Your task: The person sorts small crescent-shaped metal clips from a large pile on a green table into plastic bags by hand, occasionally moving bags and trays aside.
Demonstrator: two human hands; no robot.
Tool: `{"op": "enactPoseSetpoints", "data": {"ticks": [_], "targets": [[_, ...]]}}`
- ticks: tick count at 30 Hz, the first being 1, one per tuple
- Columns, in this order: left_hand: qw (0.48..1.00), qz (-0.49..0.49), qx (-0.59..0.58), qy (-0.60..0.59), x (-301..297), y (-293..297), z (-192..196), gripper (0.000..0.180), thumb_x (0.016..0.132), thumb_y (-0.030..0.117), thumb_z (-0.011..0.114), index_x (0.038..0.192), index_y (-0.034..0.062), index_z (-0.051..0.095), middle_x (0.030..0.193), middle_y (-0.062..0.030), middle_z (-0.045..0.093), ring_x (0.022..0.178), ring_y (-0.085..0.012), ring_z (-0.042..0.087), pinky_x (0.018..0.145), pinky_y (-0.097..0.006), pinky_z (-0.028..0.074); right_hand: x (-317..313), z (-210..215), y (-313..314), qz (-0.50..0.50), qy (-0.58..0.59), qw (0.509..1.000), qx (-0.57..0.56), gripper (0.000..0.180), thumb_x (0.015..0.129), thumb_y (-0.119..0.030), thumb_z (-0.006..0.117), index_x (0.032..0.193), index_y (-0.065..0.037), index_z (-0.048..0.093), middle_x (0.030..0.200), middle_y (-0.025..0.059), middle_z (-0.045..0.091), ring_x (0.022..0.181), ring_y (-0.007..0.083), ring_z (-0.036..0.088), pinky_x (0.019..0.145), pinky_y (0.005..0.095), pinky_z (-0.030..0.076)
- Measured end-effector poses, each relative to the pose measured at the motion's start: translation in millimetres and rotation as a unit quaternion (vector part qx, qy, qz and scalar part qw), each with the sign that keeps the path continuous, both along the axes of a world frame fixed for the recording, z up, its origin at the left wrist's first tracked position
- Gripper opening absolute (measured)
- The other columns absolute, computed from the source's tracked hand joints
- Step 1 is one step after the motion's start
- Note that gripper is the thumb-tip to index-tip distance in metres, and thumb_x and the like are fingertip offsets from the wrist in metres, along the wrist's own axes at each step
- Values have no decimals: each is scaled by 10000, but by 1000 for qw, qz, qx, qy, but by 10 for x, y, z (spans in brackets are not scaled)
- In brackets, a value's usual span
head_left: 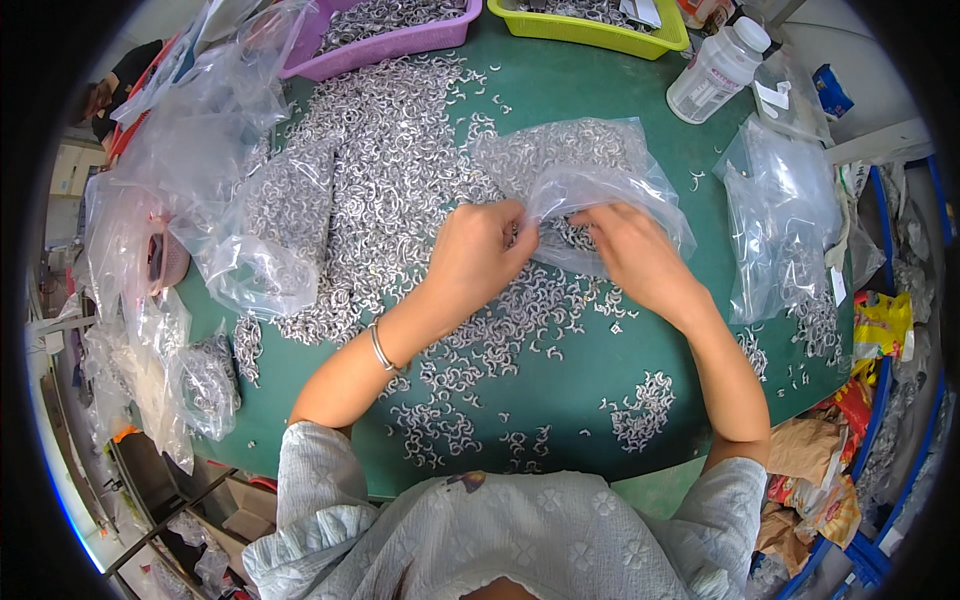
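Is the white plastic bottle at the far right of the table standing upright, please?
No, the white plastic bottle lies tilted on the green table.

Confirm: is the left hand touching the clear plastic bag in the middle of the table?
Touching. The head view shows the left hand with fingertips pinching the open edge of the clear plastic bag, with no gap; the right hand grips the same edge.

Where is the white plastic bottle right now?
In the head view, the white plastic bottle lies tilted at the far right of the green table, just right of the yellow-green tray.
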State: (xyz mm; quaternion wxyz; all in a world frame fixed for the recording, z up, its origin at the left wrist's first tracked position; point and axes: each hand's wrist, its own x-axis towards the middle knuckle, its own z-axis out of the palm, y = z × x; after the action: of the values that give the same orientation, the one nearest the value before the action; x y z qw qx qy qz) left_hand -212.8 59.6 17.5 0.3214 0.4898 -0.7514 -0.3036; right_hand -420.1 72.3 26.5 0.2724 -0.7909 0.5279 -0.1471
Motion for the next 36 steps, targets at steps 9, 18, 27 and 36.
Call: {"op": "enactPoseSetpoints", "data": {"ticks": [9, 18, 27, 36], "targets": [[1000, -2, 5, -3, -12, -13, 35, 268, 830, 117, 634, 647, -48, 529, 462, -90, 411, 409, -131, 320, 414, -314, 297, -61, -74, -93, -72, 115, 991, -8, 224, 878, -99, 547, 1083, -16, 582, 983, 190, 645, 910, 384, 605, 785, 434, 469], [1000, -4, 1, -4, -11, -25, -7, 278, 831, 126, 643, 646, -47, 530, 466, -96, 413, 411, -130, 317, 412, -314, 295, 137, -352, -167, -62, -20, 997, -30, 208, 743, -83, 704, 931, -20, 641, 895, 164, 662, 867, 364, 616, 749, 419, 475], [1000, -1, 5, -2, -4, -21, -37, 249, 824, 118, 642, 664, -50, 548, 475, -107, 436, 407, -141, 345, 416, -314, 319, 179, -369, -183, -61, 26, 994, -90, 361, 685, -79, 750, 1018, -36, 617, 946, 194, 640, 907, 404, 587, 785, 456, 465], [1000, -3, 6, -2, -5, -19, -51, 225, 816, 110, 642, 683, -51, 558, 487, -116, 458, 403, -159, 379, 422, -316, 336, 213, -449, -205, -27, 33, 982, -184, 315, 735, -68, 672, 1040, -63, 592, 985, 176, 611, 960, 382, 564, 779, 487, 454]]}}
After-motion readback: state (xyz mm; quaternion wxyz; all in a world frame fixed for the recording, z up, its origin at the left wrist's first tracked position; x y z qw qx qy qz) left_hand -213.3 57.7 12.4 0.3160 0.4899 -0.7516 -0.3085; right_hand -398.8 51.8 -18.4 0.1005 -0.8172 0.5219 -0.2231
